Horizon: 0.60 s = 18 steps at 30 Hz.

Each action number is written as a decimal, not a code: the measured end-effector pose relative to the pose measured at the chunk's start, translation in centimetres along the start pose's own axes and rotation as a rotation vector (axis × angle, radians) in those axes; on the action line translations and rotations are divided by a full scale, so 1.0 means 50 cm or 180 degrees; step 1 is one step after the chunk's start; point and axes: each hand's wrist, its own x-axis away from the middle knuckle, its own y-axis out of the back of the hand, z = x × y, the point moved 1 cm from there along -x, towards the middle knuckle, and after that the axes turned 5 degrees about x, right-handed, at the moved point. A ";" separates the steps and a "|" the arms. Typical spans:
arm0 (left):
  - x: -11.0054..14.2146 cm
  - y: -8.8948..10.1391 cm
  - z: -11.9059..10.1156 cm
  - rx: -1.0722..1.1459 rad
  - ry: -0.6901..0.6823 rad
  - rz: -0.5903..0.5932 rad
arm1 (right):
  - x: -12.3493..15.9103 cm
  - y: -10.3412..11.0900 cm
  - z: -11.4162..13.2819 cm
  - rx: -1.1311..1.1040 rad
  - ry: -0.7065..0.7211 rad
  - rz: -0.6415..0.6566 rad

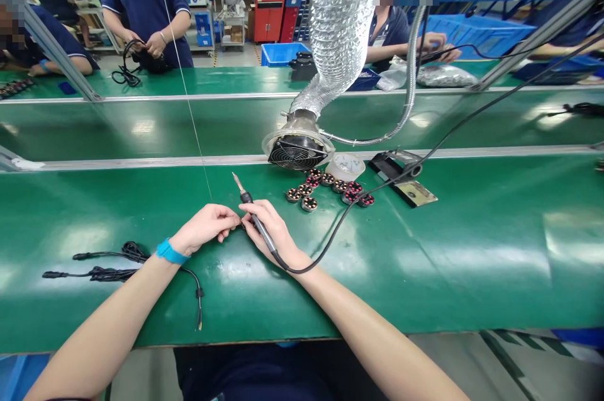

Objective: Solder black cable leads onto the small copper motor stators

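My right hand (270, 225) holds a soldering iron (260, 229) between thumb and fingers, its metal tip pointing up and away. My left hand (207, 226), with a blue wrist strap (170, 252), has its thumb and fingers pinched together. Both hands' fingertips meet at a small dark piece (242, 223), mostly hidden. A thin solder-like wire (189, 102) hangs from above behind my left hand. Black cables (113, 273) lie bundled beside my left forearm, one ending in bare leads (199, 319). Several round copper-wound motor coils (309, 203) lie beyond my right hand.
A fume fan (300, 153) on a foil duct (340, 17) hangs over the green bench (448, 275). Behind the coils are a tape roll (346, 167) and an iron stand (403, 182). The iron's cord (443, 136) crosses to the right. Co-workers (141, 7) are across the line.
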 end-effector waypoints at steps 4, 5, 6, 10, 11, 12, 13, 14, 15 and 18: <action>-0.006 0.004 0.011 0.0164 0.0093 -0.0132 | 0.002 -0.001 0.000 0.0025 0.0020 0.0051; -0.007 0.005 0.013 0.0167 0.0123 -0.0163 | 0.001 0.002 0.001 0.0027 -0.0003 0.0042; -0.008 0.006 0.013 0.0153 0.0155 -0.0186 | -0.001 0.005 0.003 0.0031 -0.0033 -0.0002; -0.007 0.010 0.010 0.0099 0.0243 -0.0210 | -0.009 0.027 0.017 0.0034 -0.0248 -0.0398; -0.007 0.010 0.008 0.0083 0.0253 -0.0190 | -0.010 0.034 0.020 0.0036 -0.0362 -0.0512; -0.007 0.010 0.007 0.0063 0.0261 -0.0170 | -0.010 0.041 0.023 0.0045 -0.0494 -0.0633; -0.006 0.009 0.006 0.0035 0.0275 -0.0147 | -0.009 0.047 0.025 0.0067 -0.0619 -0.0754; -0.006 0.009 0.005 -0.0003 0.0297 -0.0127 | -0.006 0.053 0.026 0.0091 -0.0709 -0.0876; -0.005 0.009 0.004 -0.0036 0.0324 -0.0109 | -0.003 0.058 0.026 0.0097 -0.0757 -0.0980; -0.003 0.008 0.001 -0.0108 0.0404 -0.0070 | 0.011 0.068 0.025 -0.0032 -0.0726 -0.1116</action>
